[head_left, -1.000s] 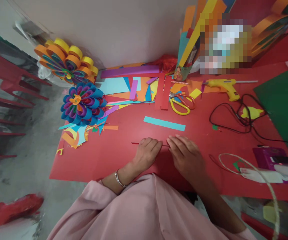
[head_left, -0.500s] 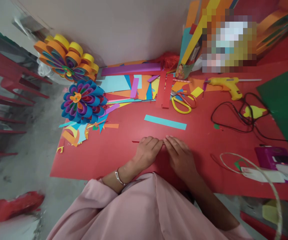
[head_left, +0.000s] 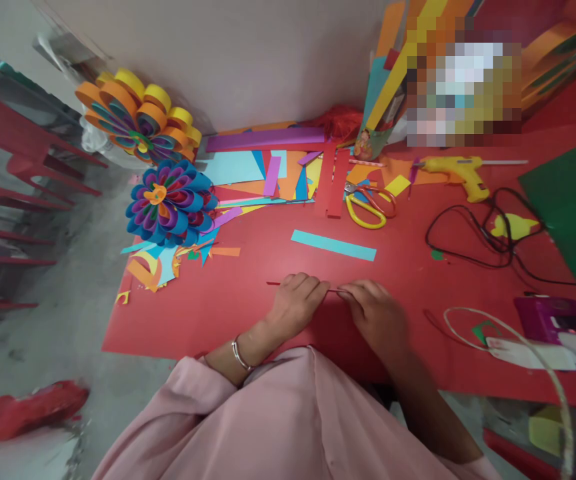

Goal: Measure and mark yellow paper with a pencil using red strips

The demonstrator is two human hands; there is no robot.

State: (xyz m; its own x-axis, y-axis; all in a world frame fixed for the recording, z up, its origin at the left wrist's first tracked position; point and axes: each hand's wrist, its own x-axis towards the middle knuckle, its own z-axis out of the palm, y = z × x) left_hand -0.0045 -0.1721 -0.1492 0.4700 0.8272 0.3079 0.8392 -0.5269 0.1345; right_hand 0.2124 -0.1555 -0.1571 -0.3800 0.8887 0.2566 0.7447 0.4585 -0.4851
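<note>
A narrow red paper strip [head_left: 335, 290], seen nearly edge-on, runs between my two hands just above the red table [head_left: 208, 293]. My left hand [head_left: 299, 300] is closed over its left half, and one end pokes out past the fingers on the left. The fingers of my right hand [head_left: 378, 313] pinch the strip near its right end. Beyond my hands a light-blue paper strip [head_left: 334, 245] lies flat. Farther back are scissors [head_left: 367, 208] with one yellow and one red handle, beside two red paper strips [head_left: 337, 183].
A blue and purple paper flower [head_left: 171, 203] and an orange and yellow one [head_left: 141, 117] stand at the left. Coloured paper scraps [head_left: 253, 173] cover the back. At the right are a yellow glue gun [head_left: 461, 175], black cord [head_left: 468, 263] and a white power strip [head_left: 528, 352].
My right hand has slid rightward along the red strip, opening a gap from my left hand. More of the strip shows between them. The view has shifted slightly.
</note>
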